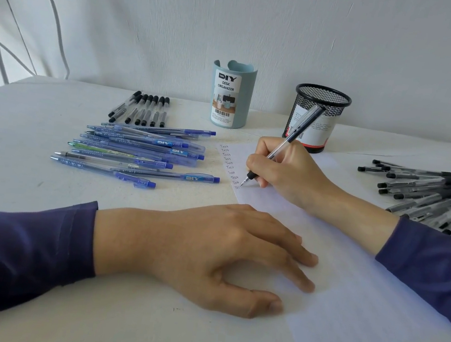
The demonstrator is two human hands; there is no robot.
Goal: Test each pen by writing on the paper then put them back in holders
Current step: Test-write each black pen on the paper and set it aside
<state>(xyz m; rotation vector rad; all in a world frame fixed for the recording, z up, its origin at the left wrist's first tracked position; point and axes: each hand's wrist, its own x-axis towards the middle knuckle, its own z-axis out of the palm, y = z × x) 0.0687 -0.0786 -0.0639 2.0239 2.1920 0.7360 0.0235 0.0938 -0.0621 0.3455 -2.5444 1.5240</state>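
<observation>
desk (24, 132): white, carries everything; its left and near edges are cut off.
paper (357, 315): thin lined sheet lying under both sets of fingers. Judged light and quick to slide, so it needs pinning while written on. Near corner out of view.
black pen heap (437, 194): well right of the writing fingers, cut by the frame edge; count not possible.
blue pens (141, 152): loose pile left of the writing fingers, overlapping.
left hand (209, 248): fingers (303, 265) lie flat and relaxed on the sheet's left part, holding nothing.
right hand (289, 173): fingers (256, 163) pinched round the pen.
blue-grey holder (232, 97), mesh holder (336, 110): both beyond the writing fingers; insides not visible, contents unknown. Mesh holder partly behind pen and hand.
capped black pens (146, 110): a row beyond the blue pile.
pen (299, 130): tilted, tip on the sheet just below the pinch. Judged light, stiff and smooth-barrelled. Best held at the dark grip near the tip for writing.
"Test" column (229, 162): left of the tip; the lowest word is too small to read fully.
</observation>
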